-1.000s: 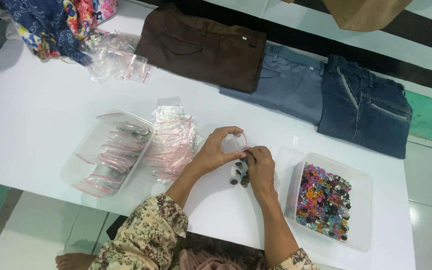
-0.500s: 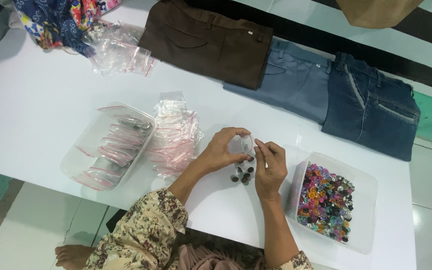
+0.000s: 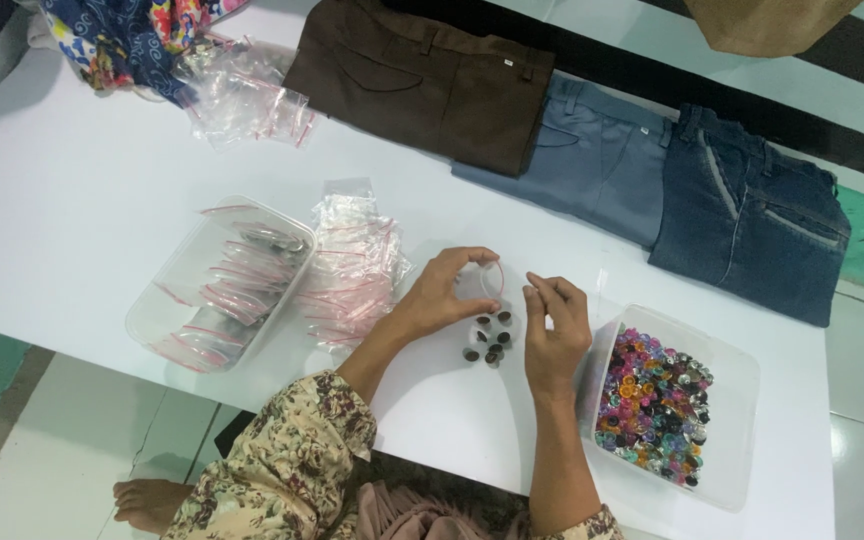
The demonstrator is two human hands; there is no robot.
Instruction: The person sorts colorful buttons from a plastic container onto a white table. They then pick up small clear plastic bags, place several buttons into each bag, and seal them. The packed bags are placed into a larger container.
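White table (image 3: 72,200): right tub (image 3: 742,400) holds coloured buttons (image 3: 652,405); left tub (image 3: 167,305), bagged ones.

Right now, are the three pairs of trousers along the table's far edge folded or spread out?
Folded. The brown trousers, grey-blue trousers and dark denim jeans lie as compact overlapping rectangles on the white table.

Counts: 3 folded trousers, far side: brown (image 3: 422,80), grey-blue (image 3: 592,160), dark denim (image 3: 752,215). 2 clear plastic tubs: left bag tub (image 3: 167,300), right tub of multicoloured buttons (image 3: 737,375). 2 loose heaps of clear zip bags (image 3: 357,265), (image 3: 242,95). About 7 dark buttons (image 3: 487,340) on the surface.
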